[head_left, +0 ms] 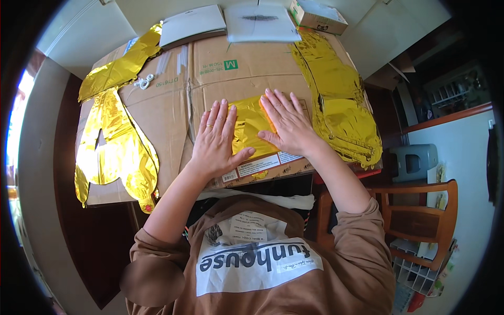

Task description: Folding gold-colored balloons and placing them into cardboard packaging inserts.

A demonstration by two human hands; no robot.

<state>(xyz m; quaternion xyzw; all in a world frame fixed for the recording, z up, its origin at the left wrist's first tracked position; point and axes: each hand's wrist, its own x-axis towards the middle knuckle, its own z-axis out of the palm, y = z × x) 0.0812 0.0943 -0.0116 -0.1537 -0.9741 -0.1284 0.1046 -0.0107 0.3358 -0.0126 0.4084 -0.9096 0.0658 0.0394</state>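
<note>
My left hand point(214, 142) and right hand point(292, 128) lie flat, fingers lightly spread and gripping nothing, over the gold packet point(250, 131) by the near edge of the cardboard point(170, 107), presumably to press it smooth.

1. We hold our left hand point(217, 134) palm down, fingers extended, at the left side of the gold packet point(248, 126).
2. We spread our right hand point(289, 125) palm down at the packet's right side.
3. Below the packet, we see cardboard point(168, 118).
4. Left of the packet lies flat gold foil point(113, 134); right of it, a gold foil sheet point(338, 86).
5. Beyond the packet, we see a small box point(321, 20).
</note>
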